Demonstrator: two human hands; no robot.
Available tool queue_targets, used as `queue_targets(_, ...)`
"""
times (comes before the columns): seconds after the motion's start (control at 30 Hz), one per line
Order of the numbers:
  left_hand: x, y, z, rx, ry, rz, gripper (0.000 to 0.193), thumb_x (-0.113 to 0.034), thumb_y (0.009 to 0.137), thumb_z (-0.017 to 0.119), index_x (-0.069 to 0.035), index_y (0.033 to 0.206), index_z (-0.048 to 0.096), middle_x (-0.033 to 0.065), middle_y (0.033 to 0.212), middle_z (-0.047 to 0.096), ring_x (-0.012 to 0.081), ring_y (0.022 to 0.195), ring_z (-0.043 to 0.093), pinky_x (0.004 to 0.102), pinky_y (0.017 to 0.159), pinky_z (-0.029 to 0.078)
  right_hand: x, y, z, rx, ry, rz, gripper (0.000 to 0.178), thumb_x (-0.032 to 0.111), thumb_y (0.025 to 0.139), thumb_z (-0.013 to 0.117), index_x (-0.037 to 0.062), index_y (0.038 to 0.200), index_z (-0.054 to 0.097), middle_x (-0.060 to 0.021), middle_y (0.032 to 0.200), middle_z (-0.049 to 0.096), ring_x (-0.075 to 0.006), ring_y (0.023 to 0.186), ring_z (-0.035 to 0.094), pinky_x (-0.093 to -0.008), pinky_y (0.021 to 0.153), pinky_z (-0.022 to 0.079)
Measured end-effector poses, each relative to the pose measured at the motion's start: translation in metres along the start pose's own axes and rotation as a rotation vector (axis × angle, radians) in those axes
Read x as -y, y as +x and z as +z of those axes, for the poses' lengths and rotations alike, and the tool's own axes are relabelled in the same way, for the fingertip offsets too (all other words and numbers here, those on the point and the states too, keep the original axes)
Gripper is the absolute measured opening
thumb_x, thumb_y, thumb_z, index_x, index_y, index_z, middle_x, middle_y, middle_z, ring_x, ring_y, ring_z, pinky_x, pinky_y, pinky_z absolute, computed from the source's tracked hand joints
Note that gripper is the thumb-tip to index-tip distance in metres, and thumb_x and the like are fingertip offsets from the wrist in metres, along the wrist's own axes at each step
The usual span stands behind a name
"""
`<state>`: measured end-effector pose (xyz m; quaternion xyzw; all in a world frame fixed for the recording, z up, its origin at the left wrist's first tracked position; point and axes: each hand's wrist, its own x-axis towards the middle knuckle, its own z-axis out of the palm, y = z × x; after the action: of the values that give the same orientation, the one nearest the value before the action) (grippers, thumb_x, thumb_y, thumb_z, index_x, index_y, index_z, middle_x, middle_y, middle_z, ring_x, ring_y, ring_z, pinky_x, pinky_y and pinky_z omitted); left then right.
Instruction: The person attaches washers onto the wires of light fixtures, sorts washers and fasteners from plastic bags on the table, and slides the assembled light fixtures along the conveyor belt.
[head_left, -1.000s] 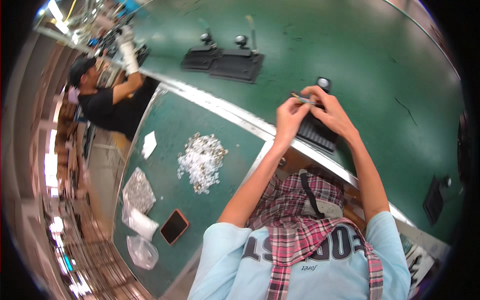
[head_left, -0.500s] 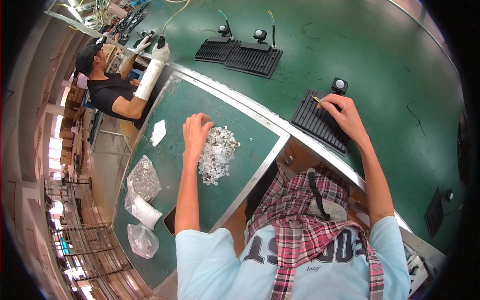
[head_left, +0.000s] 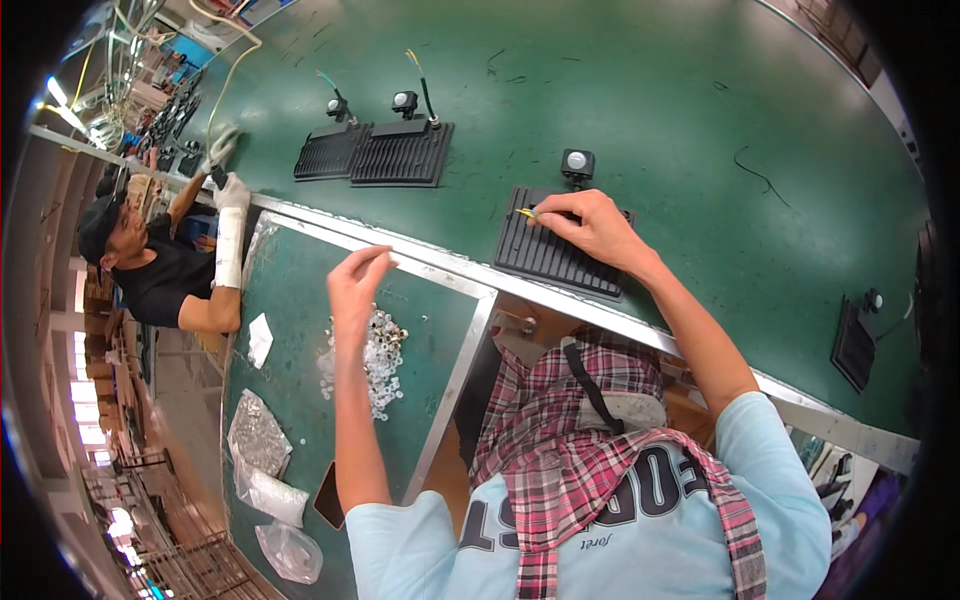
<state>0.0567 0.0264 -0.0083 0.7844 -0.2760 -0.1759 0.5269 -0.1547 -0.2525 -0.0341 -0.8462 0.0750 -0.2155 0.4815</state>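
My right hand (head_left: 598,232) pinches the bared ends of a thin cable (head_left: 526,212), whose yellow strands stick out past the fingertips. Beneath it a black finned floodlight (head_left: 545,258) lies face down on the green bench, with a motion sensor (head_left: 577,164) on its far side. My left hand (head_left: 355,288) hovers over the near side table, thumb and fingertips pressed together; anything between them is too small to make out. Below that hand is a heap of small white and metallic ring-like parts (head_left: 384,358), partly hidden by the hand and forearm.
Two more finned floodlights (head_left: 402,157) with upright cables lie farther left, and another floodlight (head_left: 853,345) at far right. Plastic bags of parts (head_left: 262,440), white paper (head_left: 260,340) and a phone-like dark slab (head_left: 328,495) are on the side table. A gloved co-worker (head_left: 150,255) works at left.
My left hand has lifted off the heap of small parts toward the metal bench edge, its fingers now closed. My right hand keeps its pinch on the cable. The whole view has turned somewhat.
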Motion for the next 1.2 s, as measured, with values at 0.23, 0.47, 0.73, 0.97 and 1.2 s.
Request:
queue_targets(0.23, -0.037, 0.017, 0.112, 0.244, -0.433, -0.021, 0.029, -0.013, 0.093, 0.067, 0.007, 0.114, 0.066, 0.0119, 0.104, 0.069, 0.0171, 0.092, 0.068, 0.028, 0.089, 0.053, 0.001, -0.001, 0.005, 0.004, 0.026, -0.044, 0.021, 0.023, 0.09, 0.06, 0.0088, 0.097, 0.074, -0.0114, 0.076, 0.069, -0.0246, 0.062, 0.062, -0.0349, 0.06, 0.047)
queue_targets(0.47, -0.04, 0.015, 0.135, 0.309, -0.548, -0.097, 0.029, -0.013, 0.094, 0.066, 0.008, 0.114, 0.064, 0.0114, 0.101, 0.069, 0.0148, 0.09, 0.067, 0.028, 0.089, 0.054, 0.003, -0.001, 0.002, 0.013, -0.006, 0.016, 0.019, 0.016, 0.088, 0.062, 0.0043, 0.098, 0.072, -0.0122, 0.079, 0.069, -0.0222, 0.066, 0.063, -0.0331, 0.063, 0.048)
queue_targets(0.73, -0.038, 0.015, 0.138, 0.28, -0.435, -0.068, 0.027, -0.012, 0.093, 0.066, 0.007, 0.112, 0.066, 0.0113, 0.1, 0.07, 0.0152, 0.089, 0.068, 0.0275, 0.087, 0.054, -0.001, -0.002, 0.005, 0.029, -0.078, -0.031, 0.018, 0.017, 0.088, 0.062, 0.0044, 0.096, 0.072, -0.0108, 0.085, 0.07, -0.0272, 0.073, 0.066, -0.0354, 0.065, 0.049)
queue_targets(0.97, -0.041, 0.015, 0.14, 0.278, -0.347, 0.035, 0.023, -0.009, 0.093, 0.065, 0.008, 0.108, 0.068, 0.0112, 0.098, 0.071, 0.0143, 0.087, 0.067, 0.026, 0.082, 0.054, 0.0, -0.003, 0.007, 0.008, -0.131, -0.052, 0.018, 0.017, 0.088, 0.061, 0.0038, 0.095, 0.071, -0.0119, 0.086, 0.07, -0.0297, 0.075, 0.066, -0.0371, 0.067, 0.05)
queue_targets(1.2, -0.044, 0.015, 0.142, 0.276, -0.424, 0.019, 0.024, -0.01, 0.092, 0.067, 0.005, 0.11, 0.068, 0.0095, 0.1, 0.07, 0.0133, 0.088, 0.066, 0.0262, 0.086, 0.052, 0.005, 0.0, 0.001, 0.051, 0.013, 0.005, 0.023, 0.022, 0.089, 0.06, 0.0052, 0.095, 0.073, -0.0126, 0.08, 0.07, -0.0265, 0.067, 0.064, -0.0368, 0.066, 0.049)
